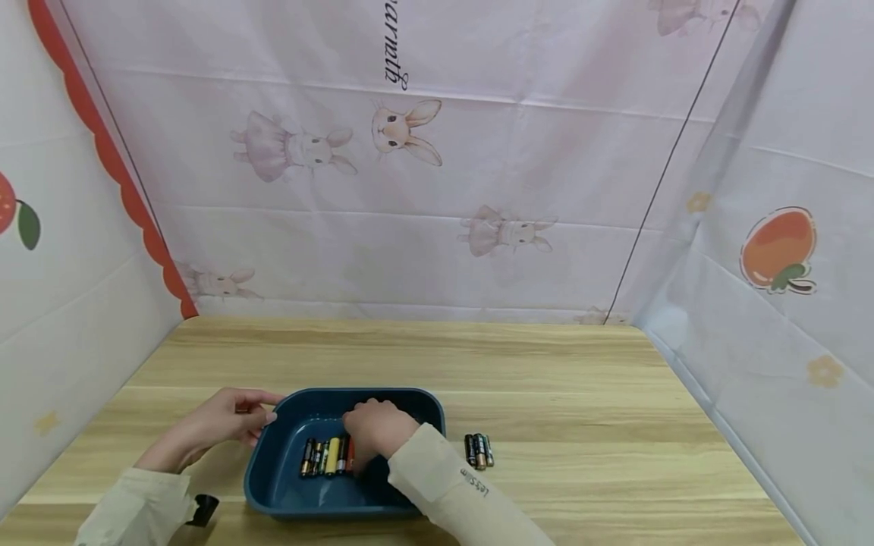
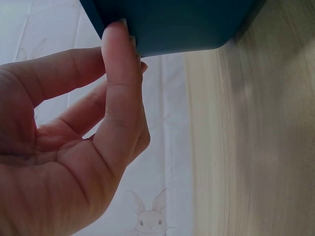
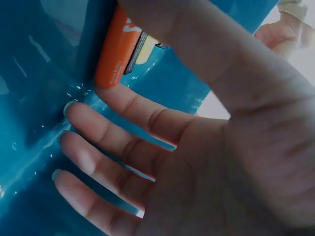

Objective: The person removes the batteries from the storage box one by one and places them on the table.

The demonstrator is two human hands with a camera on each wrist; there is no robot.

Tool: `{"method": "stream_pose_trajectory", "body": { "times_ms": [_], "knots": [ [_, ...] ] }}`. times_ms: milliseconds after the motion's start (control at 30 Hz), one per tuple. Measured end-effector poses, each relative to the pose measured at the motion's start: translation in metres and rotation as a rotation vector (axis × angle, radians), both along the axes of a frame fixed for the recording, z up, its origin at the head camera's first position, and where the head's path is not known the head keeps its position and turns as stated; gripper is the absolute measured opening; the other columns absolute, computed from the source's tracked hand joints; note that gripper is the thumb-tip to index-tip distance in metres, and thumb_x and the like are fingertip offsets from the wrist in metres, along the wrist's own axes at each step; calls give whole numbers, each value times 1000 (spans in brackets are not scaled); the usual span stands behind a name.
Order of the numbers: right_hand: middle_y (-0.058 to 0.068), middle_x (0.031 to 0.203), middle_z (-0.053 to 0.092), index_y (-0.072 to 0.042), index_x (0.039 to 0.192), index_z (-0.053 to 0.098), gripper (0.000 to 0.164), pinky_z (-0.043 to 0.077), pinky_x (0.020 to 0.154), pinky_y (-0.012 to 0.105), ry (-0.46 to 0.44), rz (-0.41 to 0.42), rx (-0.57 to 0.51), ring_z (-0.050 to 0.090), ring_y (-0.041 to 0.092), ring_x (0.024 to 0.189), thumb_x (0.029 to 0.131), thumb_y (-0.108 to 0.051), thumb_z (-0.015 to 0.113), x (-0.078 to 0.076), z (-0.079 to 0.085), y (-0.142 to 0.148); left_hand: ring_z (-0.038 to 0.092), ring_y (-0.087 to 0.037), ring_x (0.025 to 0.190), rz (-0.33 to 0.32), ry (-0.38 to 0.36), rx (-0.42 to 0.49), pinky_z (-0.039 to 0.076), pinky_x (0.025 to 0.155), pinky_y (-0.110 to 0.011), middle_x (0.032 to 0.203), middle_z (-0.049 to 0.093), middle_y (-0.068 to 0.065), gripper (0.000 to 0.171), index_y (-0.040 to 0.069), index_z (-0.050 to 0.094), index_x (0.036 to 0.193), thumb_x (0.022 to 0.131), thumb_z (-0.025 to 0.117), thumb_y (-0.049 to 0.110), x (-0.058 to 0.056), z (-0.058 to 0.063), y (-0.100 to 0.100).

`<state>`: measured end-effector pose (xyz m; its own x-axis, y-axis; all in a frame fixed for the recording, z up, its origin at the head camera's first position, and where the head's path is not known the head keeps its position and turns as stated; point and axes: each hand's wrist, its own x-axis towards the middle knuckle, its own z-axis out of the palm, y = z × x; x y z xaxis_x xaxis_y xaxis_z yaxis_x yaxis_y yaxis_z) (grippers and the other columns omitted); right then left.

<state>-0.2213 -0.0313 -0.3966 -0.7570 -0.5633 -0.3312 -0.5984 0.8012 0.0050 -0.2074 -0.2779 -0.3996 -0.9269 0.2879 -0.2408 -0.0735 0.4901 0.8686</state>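
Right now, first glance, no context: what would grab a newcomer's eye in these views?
Probably the dark blue tray on the wooden table, with a row of batteries side by side on its floor. Next, the bright orange battery at the row's right end, between the thumb and index finger of the right hand. Then the smaller battery group on the table, just right of the tray.
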Motion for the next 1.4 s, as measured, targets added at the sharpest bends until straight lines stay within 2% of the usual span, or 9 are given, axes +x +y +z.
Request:
{"method": "stream_pose_trajectory", "body": {
  "times_ms": [300,600,800,900,1000,1233,1400],
  "knots": [
    [-6,111,59,-24,123,62,58,45,91,30,0,-26,9,51,14,98,72,-43,83,2,0,-4,58,-20,73,6,-6,1,57,66,-36,82,58,-8,43,-12,49,132,96,58,11,0,-2,-1],
    [-5,115,57,-25,125,60,62,45,90,29,82,-23,33,50,15,99,72,-48,82,8,6,-4,58,-20,72,4,-1,-2,58,66,-37,81,57,-8,43,-12,50,131,96,59,11,1,-3,-2],
    [-7,121,55,-28,129,56,66,46,92,31,158,50,13,51,14,107,71,-53,79,15,24,3,58,-20,72,5,2,-4,58,66,-36,82,58,-8,43,-12,50,131,96,59,11,1,-3,-2],
    [-8,113,56,-28,127,57,65,46,84,28,206,106,-22,50,12,96,72,-54,79,19,35,9,58,-20,72,11,3,-5,58,66,-36,82,58,-8,43,-11,50,131,96,59,11,1,-3,-2],
    [-8,103,55,-26,124,58,61,42,73,26,249,143,-63,44,11,85,73,-53,78,24,45,18,58,-20,73,21,2,-11,57,66,-35,83,58,-8,42,-11,51,131,96,58,11,1,-3,-2],
    [-8,89,47,-24,110,57,45,33,65,24,359,168,-144,38,11,77,77,-49,76,31,59,37,58,-20,74,31,-1,-15,57,66,-35,83,58,-8,42,-10,51,131,96,58,12,1,-1,-2],
    [-7,90,47,-24,111,54,48,33,68,25,392,156,-191,37,12,79,77,-49,76,34,65,52,58,-21,75,28,-3,-7,57,67,-35,85,59,-9,42,-11,50,131,96,58,11,1,-1,-2]
  ]
}}
